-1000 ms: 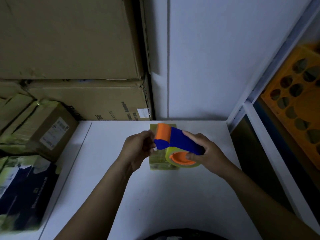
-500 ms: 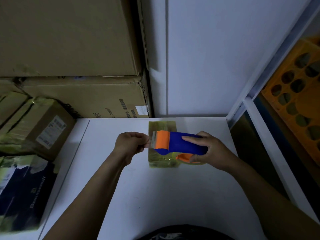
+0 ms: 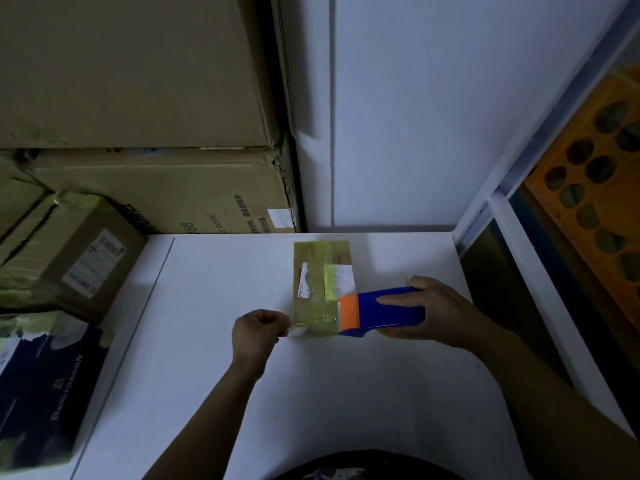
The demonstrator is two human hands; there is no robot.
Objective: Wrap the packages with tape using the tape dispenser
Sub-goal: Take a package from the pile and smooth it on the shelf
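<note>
A small brown package with a white label and yellowish tape lies on the white table. My right hand grips the blue and orange tape dispenser at the package's near right corner. A clear strip of tape stretches from the dispenser leftward across the package's near end. My left hand pinches the free end of that strip, just left of the package.
Large cardboard boxes are stacked at the back left. Taped parcels and a dark printed box sit along the table's left side. A white wall stands behind, and an orange crate is at the right.
My hands have drawn apart: the dispenser moved right off the package top, the left hand moved left and down, and a strip of tape now spans between them.
</note>
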